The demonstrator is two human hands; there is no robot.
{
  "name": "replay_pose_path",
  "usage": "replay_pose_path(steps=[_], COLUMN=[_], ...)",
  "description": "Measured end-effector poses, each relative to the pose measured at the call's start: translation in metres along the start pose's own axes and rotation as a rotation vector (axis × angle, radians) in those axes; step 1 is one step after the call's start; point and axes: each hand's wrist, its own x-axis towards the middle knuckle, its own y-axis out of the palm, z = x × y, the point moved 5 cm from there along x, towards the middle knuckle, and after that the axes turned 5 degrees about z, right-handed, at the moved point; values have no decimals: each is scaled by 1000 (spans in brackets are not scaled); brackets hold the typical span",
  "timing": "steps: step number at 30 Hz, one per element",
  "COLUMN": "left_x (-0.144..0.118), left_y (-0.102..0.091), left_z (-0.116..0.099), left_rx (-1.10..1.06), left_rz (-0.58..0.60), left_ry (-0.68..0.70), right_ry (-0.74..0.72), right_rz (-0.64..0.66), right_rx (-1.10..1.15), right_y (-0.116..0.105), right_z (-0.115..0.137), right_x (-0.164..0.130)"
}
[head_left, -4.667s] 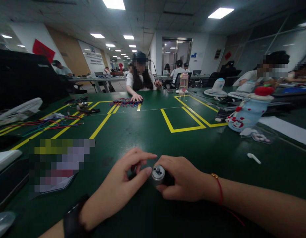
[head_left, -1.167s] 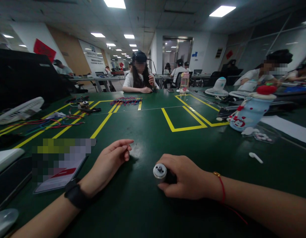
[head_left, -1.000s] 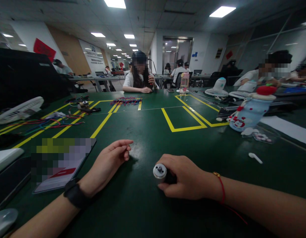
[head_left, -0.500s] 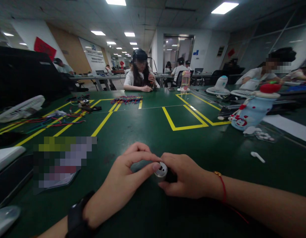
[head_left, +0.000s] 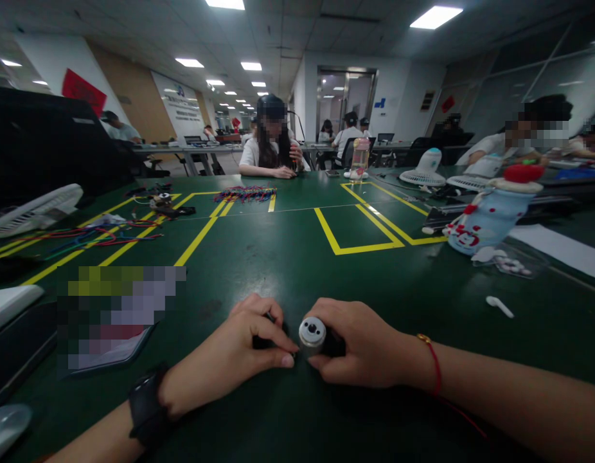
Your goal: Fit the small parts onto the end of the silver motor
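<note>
My right hand wraps around a small cylindrical metal motor, held upright over the green table. Its round silver end faces up, with a dark centre and two small holes. Just left of it, my left hand pinches thumb and index finger together. A tiny dark bit shows at those fingertips, too small to name. The left fingertips are apart from the motor. My right fingers hide most of the motor's side.
A bundle of coloured wires lies farther back. At right are a white earbud and a blue bottle. More wires, a white fan and a computer mouse are at left. A person sits opposite.
My left hand has drawn back to the left and down from the motor's top, uncovering its end face. My right hand keeps hold of the motor in nearly the same spot.
</note>
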Motion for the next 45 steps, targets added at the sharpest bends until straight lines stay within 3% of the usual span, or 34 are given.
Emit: replay_pose_path(steps=[8,10,14,17,25,28,31,34,37,42,45], left_x=[-3,-4,-12,-13,-14,-12,-7,-6,-5,-7,-5], left_y=[-10,-19,-34,-34,-32,-32,-23,-12,-9,-21,-21], left_z=[-1,7,41,56,54,37,10,-4,-9,-20,-34], left_rx=[-121,-241,-671,-824,-802,-641,-284,-66,-79,-185,-169], left_rz=[-8,-125,-538,-661,-604,-406,-128,-19,-44,-297,-323], left_ry=[-51,-108,-329,-345,-337,-264,-85,0,14,8,31], right_ry=[-6,-6,-3,-5,0,-2,-1,4,9,3,-5], right_rz=[8,6,11,9,13,6,1,-6,-13,-4,-1], right_rx=[8,9,3,-1,16,18,23,26,25,7,-34], right_y=[-2,-3,-4,-4,-4,-4,-3,-1,-1,0,1], right_z=[0,1,1,1,2,2,2,1,1,0,1], right_x=[-1,-1,-1,-1,-1,-1,-1,-1,-1,1,2])
